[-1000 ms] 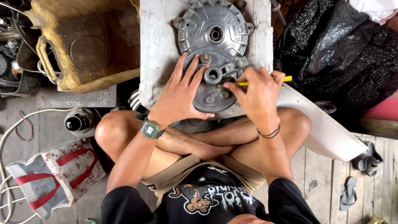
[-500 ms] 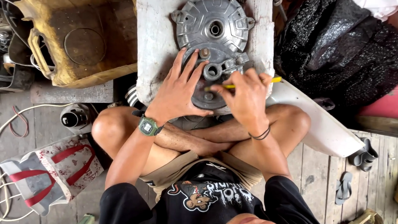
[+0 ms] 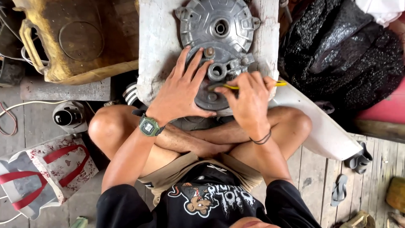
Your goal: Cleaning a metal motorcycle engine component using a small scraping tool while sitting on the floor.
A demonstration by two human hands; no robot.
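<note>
I am looking straight down at my own crossed legs and at a grey metal brake plate (image 3: 211,86) that is lying flat on a worn white board (image 3: 158,46), with a round ribbed hub drum (image 3: 217,25) sitting just beyond it on the same board, the two castings overlapping at their edges. The plate looks to me like cast metal: stiff, fairly heavy for its size, hard-edged, and probably a little greasy, so I am judging that it will not flex or break but could slide on the board if pushed sideways; pressing down on its flat face or gripping its rim seems the sound way to hold it. My left hand (image 3: 179,95) is doing just that, spreading wide with the fingers fanned and the palm pressing flat on the left half of the plate, the index fingertip reaching up beside a small stud (image 3: 209,52) near the top. My right hand (image 3: 249,103) is curling closed around a thin yellow-handled tool (image 3: 276,83), pinching it between thumb and forefingers like a pen, with its tip pointing left toward the raised ring (image 3: 217,71) at the middle of the plate; whether the tip is touching metal I cannot tell. A yellow jerrycan (image 3: 80,38) is standing to the left and a black plastic sheet (image 3: 341,55) to the right.
</note>
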